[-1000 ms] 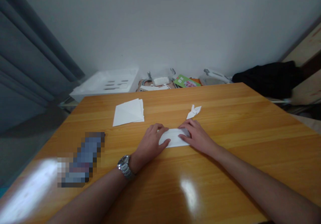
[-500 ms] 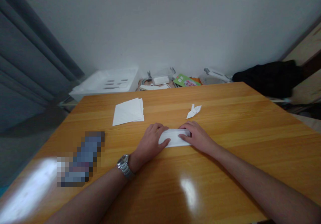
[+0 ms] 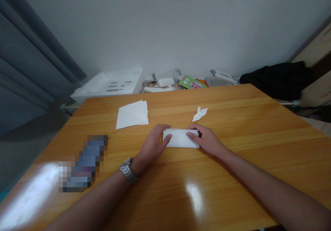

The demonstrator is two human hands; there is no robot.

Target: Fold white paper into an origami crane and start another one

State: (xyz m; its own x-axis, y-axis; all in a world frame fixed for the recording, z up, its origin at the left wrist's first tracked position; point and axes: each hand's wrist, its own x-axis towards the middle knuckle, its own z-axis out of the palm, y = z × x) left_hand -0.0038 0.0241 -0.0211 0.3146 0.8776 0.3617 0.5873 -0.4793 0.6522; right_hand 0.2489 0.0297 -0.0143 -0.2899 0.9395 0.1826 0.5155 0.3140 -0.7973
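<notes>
A folded white sheet of paper [image 3: 180, 139], now a long narrow rectangle, is held just above or on the table in front of me. My left hand [image 3: 157, 141], with a metal watch on its wrist, grips the left end, thumb on the near face and fingers behind. The right end sits between the thumb and fingers of my right hand [image 3: 205, 138]. Both hands are closed on the paper; the fingertips behind it are hidden. Just beyond the right hand stands a white folded paper bird [image 3: 200, 114].
A stack of white paper sheets [image 3: 132, 115] lies at the back left of the wooden table [image 3: 232, 193]. A blurred-out dark, flat object [image 3: 86, 163] is at the left. Behind the table are a white foam tray [image 3: 108, 82], a green booklet [image 3: 192, 82] and black cloth [image 3: 278, 81].
The paper has tilted up so its near face shows flatter and smoother. Both hands have shifted slightly away from me, thumbs now on the front face.
</notes>
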